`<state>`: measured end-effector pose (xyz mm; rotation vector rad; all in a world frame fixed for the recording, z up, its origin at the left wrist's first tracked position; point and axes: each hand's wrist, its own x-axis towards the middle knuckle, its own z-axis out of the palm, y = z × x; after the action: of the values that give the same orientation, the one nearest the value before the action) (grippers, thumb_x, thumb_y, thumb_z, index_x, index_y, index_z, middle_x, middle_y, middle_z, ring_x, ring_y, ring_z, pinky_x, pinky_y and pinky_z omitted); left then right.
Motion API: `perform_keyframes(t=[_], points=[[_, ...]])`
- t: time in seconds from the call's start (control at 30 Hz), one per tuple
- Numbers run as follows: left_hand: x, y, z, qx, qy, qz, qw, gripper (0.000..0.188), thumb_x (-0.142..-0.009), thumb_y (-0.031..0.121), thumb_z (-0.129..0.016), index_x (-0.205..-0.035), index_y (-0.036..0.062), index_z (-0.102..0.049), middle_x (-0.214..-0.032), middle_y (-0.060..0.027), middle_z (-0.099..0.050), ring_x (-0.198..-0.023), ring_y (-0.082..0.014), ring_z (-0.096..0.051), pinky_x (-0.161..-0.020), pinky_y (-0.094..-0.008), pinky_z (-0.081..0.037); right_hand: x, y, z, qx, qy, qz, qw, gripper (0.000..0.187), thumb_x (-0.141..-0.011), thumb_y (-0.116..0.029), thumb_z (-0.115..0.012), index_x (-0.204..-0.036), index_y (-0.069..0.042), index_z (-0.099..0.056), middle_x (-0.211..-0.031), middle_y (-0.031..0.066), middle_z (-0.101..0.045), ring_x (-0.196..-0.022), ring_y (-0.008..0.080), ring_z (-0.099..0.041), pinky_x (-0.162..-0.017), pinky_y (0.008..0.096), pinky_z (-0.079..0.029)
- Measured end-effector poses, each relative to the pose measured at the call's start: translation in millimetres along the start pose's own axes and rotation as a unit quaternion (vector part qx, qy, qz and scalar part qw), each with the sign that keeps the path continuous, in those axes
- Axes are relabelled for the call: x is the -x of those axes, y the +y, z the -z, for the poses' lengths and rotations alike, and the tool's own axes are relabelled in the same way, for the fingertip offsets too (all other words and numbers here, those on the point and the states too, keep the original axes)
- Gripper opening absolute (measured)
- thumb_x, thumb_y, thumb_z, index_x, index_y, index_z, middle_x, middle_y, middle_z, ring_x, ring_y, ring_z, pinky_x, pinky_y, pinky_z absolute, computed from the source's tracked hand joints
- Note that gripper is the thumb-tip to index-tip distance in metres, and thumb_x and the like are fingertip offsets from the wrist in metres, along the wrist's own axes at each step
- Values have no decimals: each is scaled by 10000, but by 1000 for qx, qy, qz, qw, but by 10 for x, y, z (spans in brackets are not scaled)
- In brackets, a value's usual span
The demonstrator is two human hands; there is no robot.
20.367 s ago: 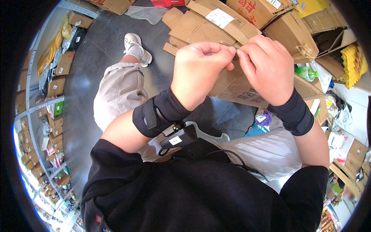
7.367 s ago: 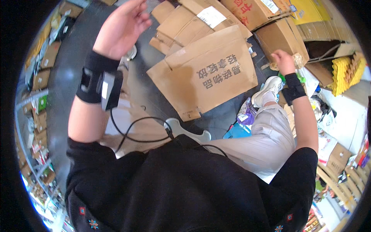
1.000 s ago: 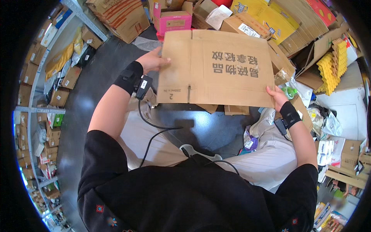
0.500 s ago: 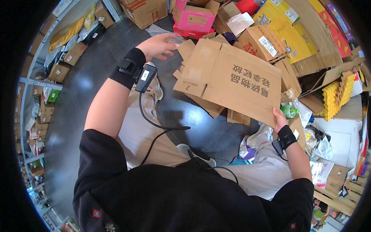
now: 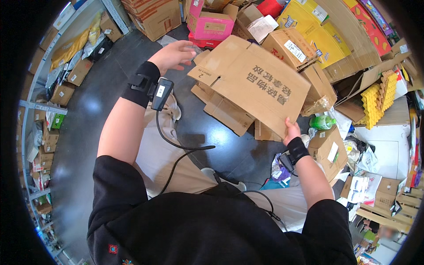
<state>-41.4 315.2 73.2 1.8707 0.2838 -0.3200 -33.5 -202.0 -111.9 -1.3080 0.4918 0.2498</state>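
A flattened brown cardboard carton (image 5: 240,90) with dark print tilts over the floor in front of me. My right hand (image 5: 291,131) grips its near right corner, thumb on the top face. My left hand (image 5: 173,56) is off to the upper left, fingers stretched and apart, holding nothing; the carton's far left edge is close by, with a gap between. Under the carton, more folded cardboard (image 5: 229,115) lies on the dark floor. Both wrists wear black straps with small devices, and a black cable (image 5: 176,168) runs from the left one.
Shelves of parcels (image 5: 48,137) line the left side. At the back stand a pink box (image 5: 212,27), a brown carton (image 5: 291,48) and a large yellow box (image 5: 313,33). To the right are yellow egg-tray sheets (image 5: 380,99), a green bottle (image 5: 322,122) and an open carton (image 5: 329,152).
My right hand has moved left and slightly toward me, its grip kept, and the carton has shifted and turned with it. My left hand has drifted slightly left, still empty.
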Motion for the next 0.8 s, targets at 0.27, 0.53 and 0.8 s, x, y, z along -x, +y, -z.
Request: perform_keyframes(t=[0.27,0.53,0.8], points=[[16,-48,50,0,-1,-8,1000,623,-997,315,-610,-1525,85,-373,-1450,-93,-523,-1145,-212,-602,-968,-415,-491,92,307,-1,-28,38,-26,999,353,-1009,-148,-608,-1332,-49,-505,-1259,91,-627,-1163,244,-600,-987,419,-500],[-48,-96,14,-4,-6,-5,1000,588,-1009,270,-588,-1532,113,-370,-1482,-82,-507,-1145,-215,-600,-970,-420,-487,-229,618,-92,-65,57,-12,996,392,-985,-124,-647,-1329,-22,-489,-1292,121,-605,-1153,276,-599,-987,464,-495],[-107,-143,-11,-25,1,10,1000,642,-990,362,-621,-1524,103,-379,-1426,-89,-537,-1159,-213,-594,-975,-404,-481,-969,1175,-123,159,66,-168,971,705,-990,-608,-480,-1350,-5,-549,-1241,163,-633,-1057,302,-618,-859,494,-519]])
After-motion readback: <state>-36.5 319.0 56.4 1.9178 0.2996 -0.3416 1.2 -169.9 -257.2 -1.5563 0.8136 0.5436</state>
